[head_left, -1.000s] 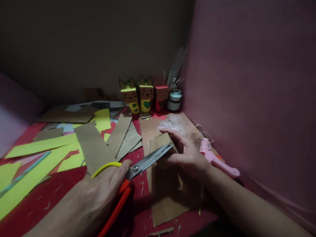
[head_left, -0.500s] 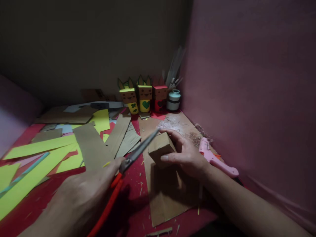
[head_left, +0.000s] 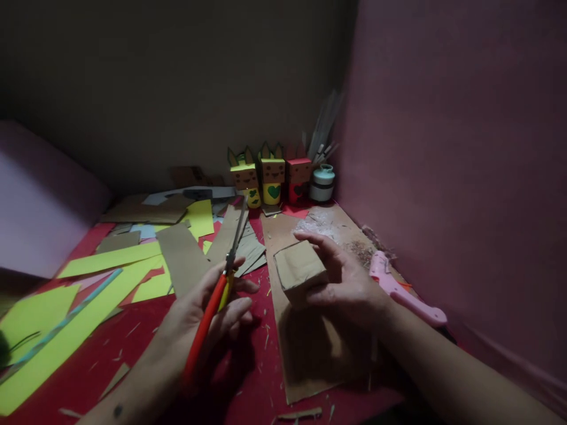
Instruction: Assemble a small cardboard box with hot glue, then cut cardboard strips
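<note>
My left hand [head_left: 217, 307] holds red-handled scissors [head_left: 206, 330], their closed blades pointing up and away from me. My right hand [head_left: 345, 280] grips a small cardboard box [head_left: 299, 265] by its right side, thumb at the front and fingers behind. The box is over a flat cardboard sheet [head_left: 328, 360] on the red table surface [head_left: 239, 378]. A gap lies between the scissors and the box.
Three box-headed figures [head_left: 272, 171] stand at the back beside a jar [head_left: 322, 184] with sticks behind it. Yellow paper strips [head_left: 110, 260] and cardboard scraps [head_left: 183, 254] cover the left side. A pink glue gun [head_left: 407, 295] lies near the right wall.
The scissors have swung from a slant toward the box to nearly upright, and my left fingers have loosened and turned into view. The box has tilted, showing more of its top.
</note>
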A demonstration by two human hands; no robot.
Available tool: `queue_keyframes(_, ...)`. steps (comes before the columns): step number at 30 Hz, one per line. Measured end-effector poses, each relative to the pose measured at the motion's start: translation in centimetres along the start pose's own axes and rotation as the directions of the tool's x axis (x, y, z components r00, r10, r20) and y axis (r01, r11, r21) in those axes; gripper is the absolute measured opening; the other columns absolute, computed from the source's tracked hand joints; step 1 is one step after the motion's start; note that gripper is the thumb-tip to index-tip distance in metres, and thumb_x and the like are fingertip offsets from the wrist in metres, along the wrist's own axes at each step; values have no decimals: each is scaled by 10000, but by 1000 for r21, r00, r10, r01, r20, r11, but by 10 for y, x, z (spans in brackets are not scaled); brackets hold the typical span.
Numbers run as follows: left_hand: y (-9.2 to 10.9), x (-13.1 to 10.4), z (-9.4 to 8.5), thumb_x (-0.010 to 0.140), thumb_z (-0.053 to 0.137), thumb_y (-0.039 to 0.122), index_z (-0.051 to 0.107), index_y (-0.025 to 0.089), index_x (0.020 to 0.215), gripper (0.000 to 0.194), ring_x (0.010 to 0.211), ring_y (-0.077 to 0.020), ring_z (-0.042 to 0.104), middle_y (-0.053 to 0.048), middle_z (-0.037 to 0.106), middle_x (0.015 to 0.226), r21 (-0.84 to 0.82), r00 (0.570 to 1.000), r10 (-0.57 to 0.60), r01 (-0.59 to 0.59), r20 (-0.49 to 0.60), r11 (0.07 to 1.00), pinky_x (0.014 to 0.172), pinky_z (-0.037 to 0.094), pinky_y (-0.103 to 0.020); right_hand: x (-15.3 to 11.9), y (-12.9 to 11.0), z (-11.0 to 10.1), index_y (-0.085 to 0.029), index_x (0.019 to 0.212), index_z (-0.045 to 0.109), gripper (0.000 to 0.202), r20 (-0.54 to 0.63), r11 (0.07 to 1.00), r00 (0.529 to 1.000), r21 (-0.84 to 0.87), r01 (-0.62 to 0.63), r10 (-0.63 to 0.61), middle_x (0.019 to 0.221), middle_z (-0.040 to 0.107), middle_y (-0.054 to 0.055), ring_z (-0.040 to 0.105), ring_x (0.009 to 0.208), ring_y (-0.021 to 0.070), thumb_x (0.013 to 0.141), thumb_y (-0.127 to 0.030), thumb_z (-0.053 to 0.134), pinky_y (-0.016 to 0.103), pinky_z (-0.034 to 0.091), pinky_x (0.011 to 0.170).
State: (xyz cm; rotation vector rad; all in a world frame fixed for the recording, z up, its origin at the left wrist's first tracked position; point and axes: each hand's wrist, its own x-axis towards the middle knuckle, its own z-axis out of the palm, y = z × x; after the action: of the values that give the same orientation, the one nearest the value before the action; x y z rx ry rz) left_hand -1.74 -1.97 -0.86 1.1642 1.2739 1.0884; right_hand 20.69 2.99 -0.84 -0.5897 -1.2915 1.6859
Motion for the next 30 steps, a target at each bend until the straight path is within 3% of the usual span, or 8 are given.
queue_keyframes(3,5,-3,6,718,752,445,474,261,1304,674,651,-195,681,-89,679,988,-30,998,-51,50,-22,998,463,509,-235,-1,0,4,-306,1204,561,776,10,998,999,47,-39,39,1143,593,14,595,963,196,523,-77,856,325,497,807)
queue_keyframes(6,5,-4,8,693,778,444,437,256,1321,738,573,-163,641,-54,680,893,-34,998,-61,62,31,997,462,510,-242,-1,3,7,-251,1136,564,679,-37,990,996,115,-78,83,1090,608,30,604,913,182,536,-130,855,296,509,763)
queue_keyframes(10,1,-2,9,670,795,453,405,245,1331,795,471,-101,540,7,640,739,-56,993,-55,61,104,997,427,450,-213,0,6,10,-226,1133,529,510,-37,959,982,227,-171,184,927,645,39,640,786,195,700,-346,770,340,545,680)
queue_keyframes(14,1,-1,11,655,811,420,408,210,1326,811,466,-101,527,26,615,667,-55,997,-47,50,57,997,457,447,-227,2,7,9,-132,1088,578,455,83,886,927,274,-374,366,829,692,105,671,695,223,836,-512,588,394,564,659)
queue_keyframes(17,3,1,13,612,839,390,396,191,1339,874,447,-109,529,28,616,637,-44,998,-55,55,11,998,448,445,-239,3,10,7,-107,1068,612,485,108,834,893,323,-448,437,849,708,126,683,669,223,821,-524,608,362,569,611)
queue_keyframes(22,2,6,17,537,872,311,222,207,1455,1130,471,-160,596,18,638,653,-115,989,-137,142,50,983,409,428,-236,3,14,5,-89,1040,648,525,181,768,829,313,-559,529,803,706,114,688,585,208,814,-561,595,317,573,536)
queue_keyframes(25,6,6,24,520,879,273,286,246,1427,1084,493,-124,577,8,646,743,-156,985,-158,167,66,974,404,412,-206,3,16,3,-99,1016,647,505,202,760,819,304,-574,537,799,704,107,686,569,201,812,-557,596,301,572,516)
queue_keyframes(30,20,5,27,512,891,286,431,192,1287,906,558,-103,559,9,608,772,-69,988,-150,153,44,986,441,429,-179,3,14,0,-123,1012,625,516,224,747,786,246,-618,576,770,694,86,685,537,210,783,-584,606,304,560,480)
